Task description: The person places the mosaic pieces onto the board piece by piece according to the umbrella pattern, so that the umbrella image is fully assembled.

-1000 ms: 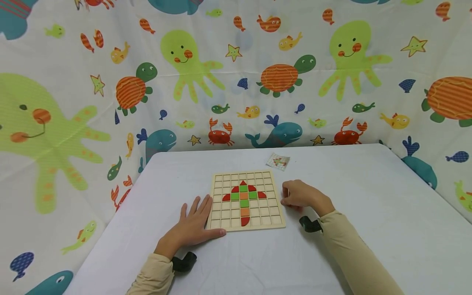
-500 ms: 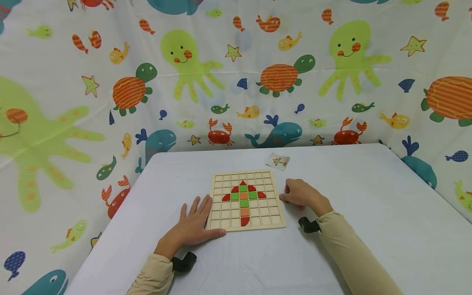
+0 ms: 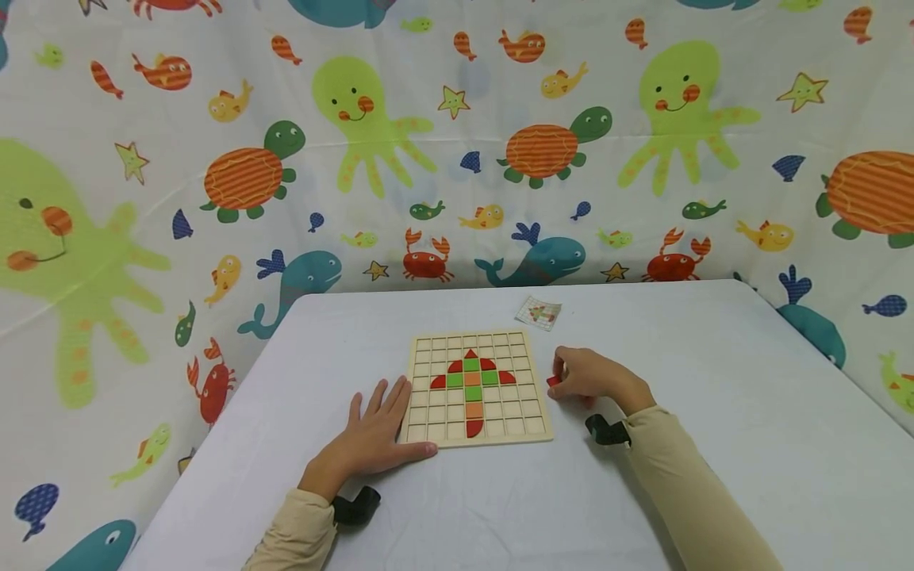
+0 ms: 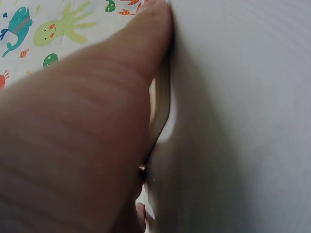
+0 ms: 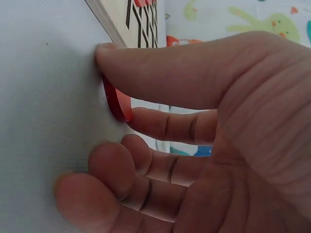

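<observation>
A square wooden grid board (image 3: 421, 412) lies on the table, with red, green and orange tiles (image 3: 473, 379) set in an arrow-like pattern. My left hand (image 3: 374, 432) rests with straight, spread fingers at the board's left edge, its thumb along the near edge. In the left wrist view the thumb (image 4: 121, 58) hides most of the board. Just right of the board, my right hand (image 3: 593, 377) pinches a red tile (image 5: 112, 99) with a curved edge between thumb and index finger, close to the tabletop. The other fingers (image 5: 112, 167) curl loosely below.
A small printed card (image 3: 539, 313) showing a similar coloured pattern lies behind the board, to the right. The white table (image 3: 678, 333) extends to both sides. A curtain (image 3: 457, 159) printed with sea animals hangs behind and beside it.
My right hand first shifts slightly left toward the board, then back to the right, and a red tile now shows at its fingertips. The left hand and board stay put.
</observation>
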Motion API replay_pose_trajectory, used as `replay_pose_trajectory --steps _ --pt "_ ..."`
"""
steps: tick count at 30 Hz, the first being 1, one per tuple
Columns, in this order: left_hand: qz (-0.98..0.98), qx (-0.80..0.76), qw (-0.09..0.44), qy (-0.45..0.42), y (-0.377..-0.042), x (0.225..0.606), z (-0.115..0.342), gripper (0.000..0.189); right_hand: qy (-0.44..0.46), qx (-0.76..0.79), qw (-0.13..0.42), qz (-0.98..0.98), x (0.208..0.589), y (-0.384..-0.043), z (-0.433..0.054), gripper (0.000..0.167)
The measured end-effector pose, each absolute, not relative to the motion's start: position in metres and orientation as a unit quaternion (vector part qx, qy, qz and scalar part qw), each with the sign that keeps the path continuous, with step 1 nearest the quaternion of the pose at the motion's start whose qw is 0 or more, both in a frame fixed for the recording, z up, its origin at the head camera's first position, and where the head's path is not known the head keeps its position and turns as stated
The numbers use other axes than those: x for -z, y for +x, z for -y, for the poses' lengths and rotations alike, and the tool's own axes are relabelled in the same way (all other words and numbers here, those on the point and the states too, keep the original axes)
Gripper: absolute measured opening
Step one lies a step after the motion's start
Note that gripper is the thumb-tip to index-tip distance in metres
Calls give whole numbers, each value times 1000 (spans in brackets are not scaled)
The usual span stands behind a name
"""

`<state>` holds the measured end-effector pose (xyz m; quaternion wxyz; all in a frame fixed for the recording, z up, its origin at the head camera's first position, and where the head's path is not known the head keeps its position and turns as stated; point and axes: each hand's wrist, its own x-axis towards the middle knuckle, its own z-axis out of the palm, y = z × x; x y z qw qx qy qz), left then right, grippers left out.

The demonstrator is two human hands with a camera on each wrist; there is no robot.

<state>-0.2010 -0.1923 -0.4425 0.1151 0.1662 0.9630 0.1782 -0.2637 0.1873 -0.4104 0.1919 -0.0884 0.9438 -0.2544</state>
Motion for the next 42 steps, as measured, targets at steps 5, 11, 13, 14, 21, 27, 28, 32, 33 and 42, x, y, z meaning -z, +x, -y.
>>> replay_pose_trajectory --steps 5,11,13,14,21,27,28,32,33,42 --pt "-963 -178 117 161 -202 446 193 122 -96 253 196 -943 407 -262 -187 35" --pt "-964 -178 118 161 -202 445 192 122 -91 253 194 -944 406 -262 -187 34" --pt "-963 -178 118 162 -202 444 192 122 -87 252 192 -944 407 -263 -186 34" --pt "-963 -178 118 162 -203 444 192 122 -84 251 191 -945 407 -263 -186 34" --pt "-963 -180 118 165 -203 443 193 122 -89 257 183 -945 407 -263 -187 32" --pt "-962 -181 117 166 -202 442 193 122 -98 269 172 -942 406 -265 -187 28" --pt "-962 -181 116 166 -202 442 193 122 -100 272 168 -942 405 -265 -187 26" --pt "-962 -181 115 168 -203 441 193 121 -110 287 142 -941 406 -268 -186 13" --pt "-962 -181 114 168 -203 441 193 121 -114 291 138 -940 406 -268 -186 11" --pt "-963 -180 116 166 -204 443 194 122 -124 244 153 -950 404 -266 -186 23"
